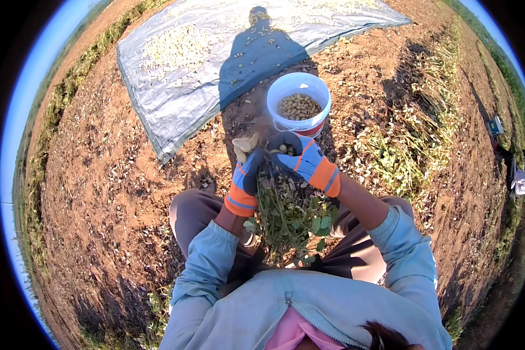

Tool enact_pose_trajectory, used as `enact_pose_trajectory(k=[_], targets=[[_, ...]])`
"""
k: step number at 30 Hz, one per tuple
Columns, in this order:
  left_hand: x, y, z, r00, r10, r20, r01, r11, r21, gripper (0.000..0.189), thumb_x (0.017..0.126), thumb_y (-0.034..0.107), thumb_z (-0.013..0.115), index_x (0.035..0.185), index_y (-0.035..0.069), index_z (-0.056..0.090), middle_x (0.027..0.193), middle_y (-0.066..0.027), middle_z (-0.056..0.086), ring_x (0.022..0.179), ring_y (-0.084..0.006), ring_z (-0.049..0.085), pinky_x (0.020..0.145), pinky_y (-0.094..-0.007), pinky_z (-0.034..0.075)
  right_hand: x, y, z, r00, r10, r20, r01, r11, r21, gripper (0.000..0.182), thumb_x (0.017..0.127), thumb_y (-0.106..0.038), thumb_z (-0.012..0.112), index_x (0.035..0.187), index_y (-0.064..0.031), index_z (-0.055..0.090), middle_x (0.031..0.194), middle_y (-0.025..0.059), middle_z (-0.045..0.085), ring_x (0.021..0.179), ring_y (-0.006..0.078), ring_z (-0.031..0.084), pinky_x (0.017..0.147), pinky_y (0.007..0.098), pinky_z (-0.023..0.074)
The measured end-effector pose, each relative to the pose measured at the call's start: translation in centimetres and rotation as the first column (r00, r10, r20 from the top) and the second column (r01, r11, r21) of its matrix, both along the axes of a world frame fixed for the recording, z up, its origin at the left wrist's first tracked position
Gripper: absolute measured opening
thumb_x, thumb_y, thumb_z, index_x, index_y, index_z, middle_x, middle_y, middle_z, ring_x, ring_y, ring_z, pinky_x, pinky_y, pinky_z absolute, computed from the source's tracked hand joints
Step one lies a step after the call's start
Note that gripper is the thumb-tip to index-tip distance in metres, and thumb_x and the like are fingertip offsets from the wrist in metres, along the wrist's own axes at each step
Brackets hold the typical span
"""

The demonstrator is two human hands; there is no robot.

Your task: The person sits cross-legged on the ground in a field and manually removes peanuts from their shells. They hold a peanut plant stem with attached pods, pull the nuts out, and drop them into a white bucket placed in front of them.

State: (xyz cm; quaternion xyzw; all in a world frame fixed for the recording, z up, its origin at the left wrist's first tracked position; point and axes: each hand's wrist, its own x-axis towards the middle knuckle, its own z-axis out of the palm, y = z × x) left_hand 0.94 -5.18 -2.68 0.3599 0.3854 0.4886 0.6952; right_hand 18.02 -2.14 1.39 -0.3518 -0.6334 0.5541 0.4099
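Note:
My left hand (247, 177), in a blue, orange and dark-coated work glove, grips a bunch of peanut plants near the root end. Pale peanut pods (245, 146) stick out beyond its fingers. The leafy green stems of the peanut plants (284, 214) hang down between my knees. Close beside it, my right hand (304, 159), gloved alike, curls around a few peanuts (286, 150) at the roots. Just beyond both hands stands a white plastic bucket (273, 105), partly filled with peanuts in the shell (299, 106).
A silvery tarp (175, 96) lies on the soil ahead, strewn with peanuts (179, 48). Pulled plants (398, 162) lie in a row on the right. Farther right are a blue container (495, 126) and a white bag (521, 181). Dry reddish soil (109, 175) spreads on the left.

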Motion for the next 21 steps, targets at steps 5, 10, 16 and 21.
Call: enact_pose_trajectory(k=[5,10,16,21], targets=[[0.7,-1.1,2.3,0.888,-0.055,0.456,0.139,0.978,-0.153,0.033,0.091,0.039,0.041,0.097,0.01,0.056,0.082,-0.0035,0.057,0.06,-0.0133,0.053,0.056,-0.0288,0.042,0.9,-0.8,2.6,0.953,0.162,-0.256,-0.267,0.85,-0.453,0.015,0.081,-0.014,0.059,0.093,-0.0048,0.056,0.069,-0.0018,0.054,0.048,0.0023,0.043,0.04,0.017,0.032],[0.6,-0.6,2.6,0.664,-0.272,0.696,0.21,0.962,0.175,0.033,0.093,0.042,0.03,0.095,0.015,0.051,0.068,0.0038,0.045,0.049,-0.0086,0.041,0.05,-0.0264,0.031,1.5,0.1,3.0,0.781,0.116,-0.613,-0.485,0.732,-0.479,0.014,0.082,-0.012,0.057,0.093,-0.0046,0.053,0.061,-0.0028,0.046,0.043,0.003,0.035,0.036,0.0166,0.0255],[0.9,0.2,3.2,0.652,-0.204,0.731,0.191,0.976,0.101,0.041,0.092,0.045,0.033,0.123,0.02,0.042,0.083,-0.002,0.053,0.055,-0.009,0.042,0.054,-0.0271,0.03,4.8,8.5,0.8,0.925,-0.27,0.267,0.248,0.962,0.113,0.038,0.083,-0.018,0.058,0.116,-0.0016,0.046,0.091,0.0086,0.059,0.072,0.0172,0.057,0.063,0.0289,0.0481],[0.3,-0.2,4.2,0.768,-0.158,0.62,0.158,0.986,0.055,0.055,0.089,0.048,0.037,0.136,0.022,0.025,0.099,-0.0073,0.057,0.059,-0.0133,0.047,0.053,-0.0271,0.034,0.7,5.1,3.1,0.976,-0.083,0.202,0.066,0.994,0.087,0.029,0.078,-0.019,0.062,0.1,0.0003,0.058,0.089,0.0111,0.061,0.078,0.021,0.059,0.066,0.0303,0.0473]])
